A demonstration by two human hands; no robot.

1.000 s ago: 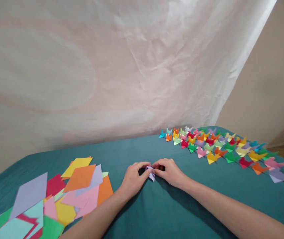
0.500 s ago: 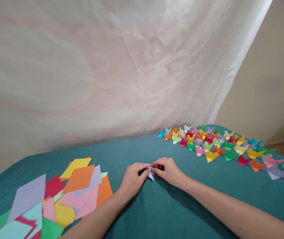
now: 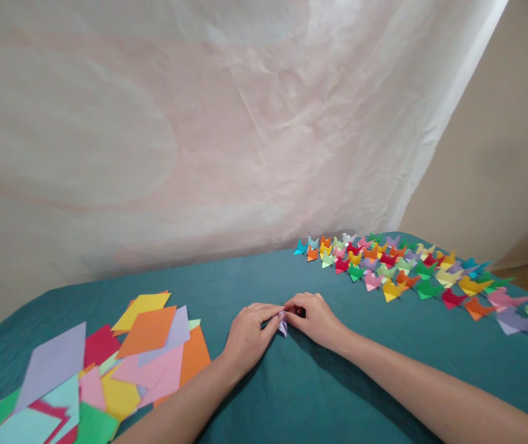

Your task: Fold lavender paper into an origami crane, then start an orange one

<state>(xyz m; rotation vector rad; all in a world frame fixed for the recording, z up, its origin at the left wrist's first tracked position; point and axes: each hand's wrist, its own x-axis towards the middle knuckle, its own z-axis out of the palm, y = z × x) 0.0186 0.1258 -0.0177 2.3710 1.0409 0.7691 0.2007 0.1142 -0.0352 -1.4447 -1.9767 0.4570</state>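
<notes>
Left hand (image 3: 251, 333) and right hand (image 3: 314, 319) both pinch folded lilac paper (image 3: 283, 328); uneven pressure could skew its folds

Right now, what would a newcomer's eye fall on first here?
Probably the crowd of colourful folded paper birds on the right of the teal tabletop. Next, the loose pile of coloured paper sheets at the left. Between them, the left hand and right hand hold a small lilac folded paper.

Hands (image 3: 249, 333) between sheets (image 3: 147, 332) and origami (image 3: 372, 282)
</notes>
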